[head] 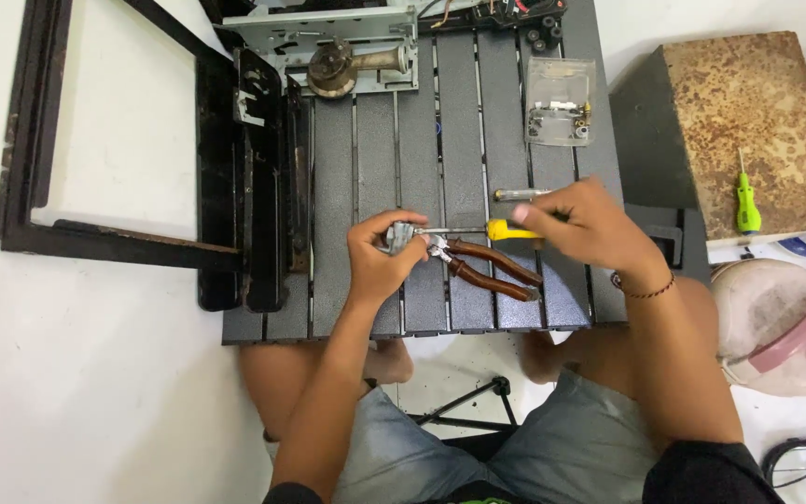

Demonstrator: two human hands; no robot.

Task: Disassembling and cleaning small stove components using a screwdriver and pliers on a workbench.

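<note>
A small grey metal part (401,235) sits pinched in the left hand (380,261) over the slatted surface (375,149); the right hand (590,229) grips a yellow-handled screwdriver (506,230), its tip at the part. Brown-handled pliers (487,266) lie below. The work looks midway.

Your left hand (380,257) grips a small metal part (400,237); your right hand (590,229) drives the yellow-handled screwdriver (506,230) into it, above pliers (482,266).

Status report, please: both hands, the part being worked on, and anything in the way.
Left hand grips small grey metal part. Right hand holds yellow-handled screwdriver, tip at the part. Brown-handled pliers lie right beneath on the slatted table.
</note>
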